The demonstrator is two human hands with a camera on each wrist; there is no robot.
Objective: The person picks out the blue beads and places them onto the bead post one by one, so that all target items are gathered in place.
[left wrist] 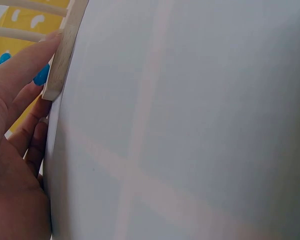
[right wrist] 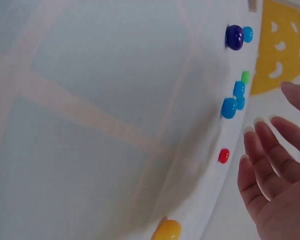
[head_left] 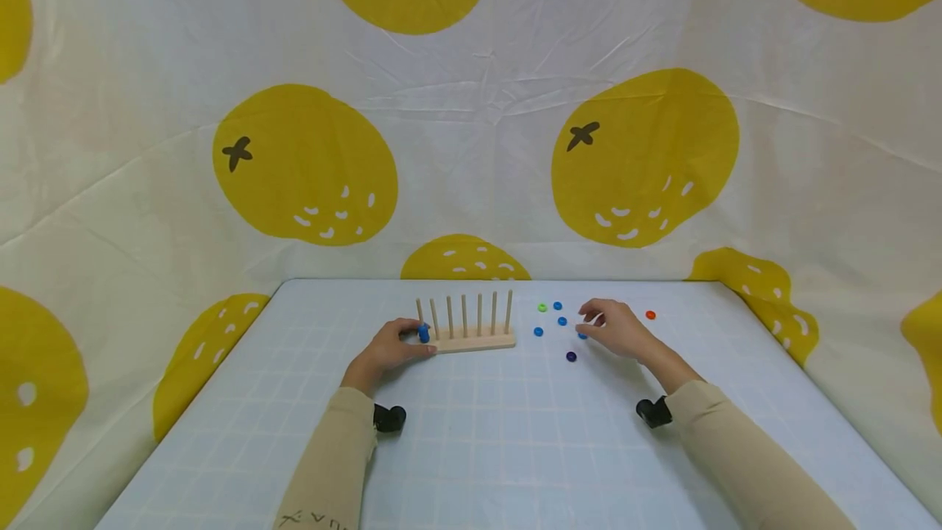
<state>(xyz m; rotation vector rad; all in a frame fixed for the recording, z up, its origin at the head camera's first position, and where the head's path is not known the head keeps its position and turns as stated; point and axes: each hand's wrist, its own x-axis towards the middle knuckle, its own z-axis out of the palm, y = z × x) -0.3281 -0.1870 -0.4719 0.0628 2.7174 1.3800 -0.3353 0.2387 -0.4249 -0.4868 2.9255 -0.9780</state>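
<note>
A wooden peg rack (head_left: 474,343) with a row of several upright pegs stands on the table. My left hand (head_left: 388,346) grips its left end, thumb on the front of the base and fingers behind. Blue beads (head_left: 423,334) sit at the leftmost peg; in the left wrist view, blue beads (left wrist: 41,75) show beside the thumb. My right hand (head_left: 616,329) hovers over a blue bead (head_left: 583,336), fingers loosely bent and thumb apart. In the right wrist view, nothing is between the fingers of this hand (right wrist: 280,175).
Between rack and right hand lie a green bead (head_left: 542,307), several blue beads (head_left: 562,321) and a dark purple bead (head_left: 571,357). An orange-red bead (head_left: 651,315) lies farther right. The right wrist view also shows a yellow bead (right wrist: 168,230). A fruit-printed cloth (head_left: 471,137) hangs behind the table.
</note>
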